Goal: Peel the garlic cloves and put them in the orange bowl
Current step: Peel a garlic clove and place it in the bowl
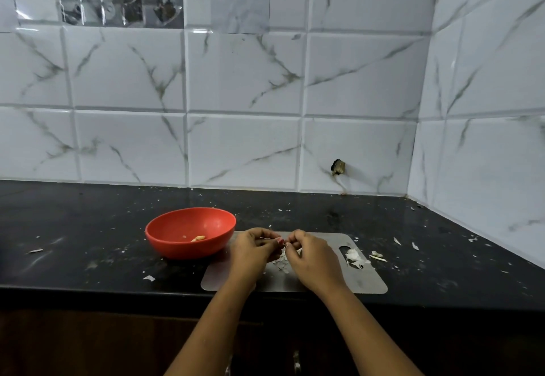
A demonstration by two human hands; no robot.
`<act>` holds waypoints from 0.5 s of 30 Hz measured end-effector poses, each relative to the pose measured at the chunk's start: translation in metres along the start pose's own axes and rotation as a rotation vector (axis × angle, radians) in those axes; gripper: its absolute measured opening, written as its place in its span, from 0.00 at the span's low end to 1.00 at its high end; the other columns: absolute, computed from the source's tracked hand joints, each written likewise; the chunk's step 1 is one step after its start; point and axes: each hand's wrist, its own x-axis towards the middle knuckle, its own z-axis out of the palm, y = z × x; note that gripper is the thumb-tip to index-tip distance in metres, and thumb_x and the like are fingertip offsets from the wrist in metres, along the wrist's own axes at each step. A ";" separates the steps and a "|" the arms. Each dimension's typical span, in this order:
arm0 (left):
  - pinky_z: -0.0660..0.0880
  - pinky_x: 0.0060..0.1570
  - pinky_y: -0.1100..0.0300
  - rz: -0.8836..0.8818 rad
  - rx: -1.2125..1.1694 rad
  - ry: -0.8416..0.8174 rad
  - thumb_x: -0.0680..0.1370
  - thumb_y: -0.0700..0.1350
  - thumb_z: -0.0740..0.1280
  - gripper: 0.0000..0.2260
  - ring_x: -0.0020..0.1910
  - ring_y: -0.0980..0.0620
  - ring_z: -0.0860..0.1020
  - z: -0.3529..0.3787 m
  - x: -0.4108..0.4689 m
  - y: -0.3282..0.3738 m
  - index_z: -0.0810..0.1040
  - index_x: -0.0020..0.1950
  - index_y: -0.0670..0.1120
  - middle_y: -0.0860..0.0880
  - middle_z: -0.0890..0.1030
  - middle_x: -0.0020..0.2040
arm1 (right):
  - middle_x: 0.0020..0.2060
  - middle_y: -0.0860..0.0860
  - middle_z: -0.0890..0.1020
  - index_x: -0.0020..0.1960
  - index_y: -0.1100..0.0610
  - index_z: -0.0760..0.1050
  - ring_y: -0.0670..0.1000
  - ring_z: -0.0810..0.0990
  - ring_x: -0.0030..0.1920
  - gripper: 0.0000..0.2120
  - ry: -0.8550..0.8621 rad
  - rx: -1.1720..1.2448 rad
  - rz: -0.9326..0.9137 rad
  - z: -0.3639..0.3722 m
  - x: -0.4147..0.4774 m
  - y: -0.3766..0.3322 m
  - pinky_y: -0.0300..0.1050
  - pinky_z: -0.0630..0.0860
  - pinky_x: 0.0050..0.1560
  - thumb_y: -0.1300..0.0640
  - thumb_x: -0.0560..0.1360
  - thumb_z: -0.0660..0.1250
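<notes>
- I see the left hand [253,250] and right hand [312,254] meeting over a flat grey metal cutting board [359,281], curled fingertips of both pinching 1 small pale garlic clove [284,243].
- Farther left, a round orange plastic bowl [177,250] holds 1 peeled clove [200,238].

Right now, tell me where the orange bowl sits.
In the head view, the orange bowl stands on the counter, left of centre, by the cutting board's far-left corner, just left of the left hand.

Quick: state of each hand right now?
Left hand: closed, pinching the small garlic clove held between both hands.
Right hand: closed, pinching the same garlic clove from the other side.
</notes>
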 end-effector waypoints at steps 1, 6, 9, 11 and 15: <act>0.77 0.32 0.67 -0.002 -0.006 -0.007 0.73 0.31 0.69 0.02 0.28 0.56 0.79 0.000 0.000 0.000 0.79 0.45 0.34 0.42 0.81 0.34 | 0.43 0.46 0.82 0.51 0.51 0.76 0.47 0.78 0.41 0.07 -0.012 -0.024 -0.014 0.000 0.000 -0.001 0.45 0.75 0.42 0.52 0.78 0.61; 0.78 0.34 0.66 -0.002 0.001 -0.050 0.74 0.32 0.68 0.04 0.33 0.53 0.80 0.001 0.000 -0.002 0.79 0.48 0.34 0.42 0.82 0.37 | 0.41 0.47 0.79 0.50 0.53 0.74 0.49 0.77 0.42 0.06 -0.035 -0.052 -0.037 0.002 0.001 0.001 0.49 0.77 0.43 0.53 0.78 0.59; 0.77 0.34 0.67 0.007 0.026 -0.074 0.76 0.32 0.66 0.05 0.37 0.51 0.81 0.002 0.000 -0.003 0.80 0.50 0.34 0.41 0.83 0.40 | 0.40 0.46 0.77 0.49 0.53 0.73 0.48 0.76 0.41 0.05 -0.036 -0.045 -0.047 0.002 0.002 0.001 0.47 0.75 0.41 0.54 0.78 0.59; 0.78 0.35 0.66 0.017 0.059 -0.087 0.76 0.32 0.66 0.06 0.40 0.49 0.81 0.002 0.000 -0.004 0.80 0.51 0.34 0.38 0.83 0.43 | 0.40 0.46 0.77 0.48 0.52 0.73 0.48 0.76 0.41 0.05 -0.028 -0.032 -0.050 0.002 0.002 0.002 0.45 0.73 0.39 0.54 0.78 0.59; 0.78 0.37 0.66 0.027 0.081 -0.091 0.76 0.32 0.65 0.07 0.43 0.47 0.82 0.001 0.001 -0.005 0.80 0.51 0.35 0.37 0.83 0.45 | 0.39 0.47 0.79 0.47 0.52 0.73 0.49 0.76 0.40 0.05 -0.008 -0.006 -0.045 0.003 0.002 0.003 0.47 0.73 0.40 0.54 0.77 0.59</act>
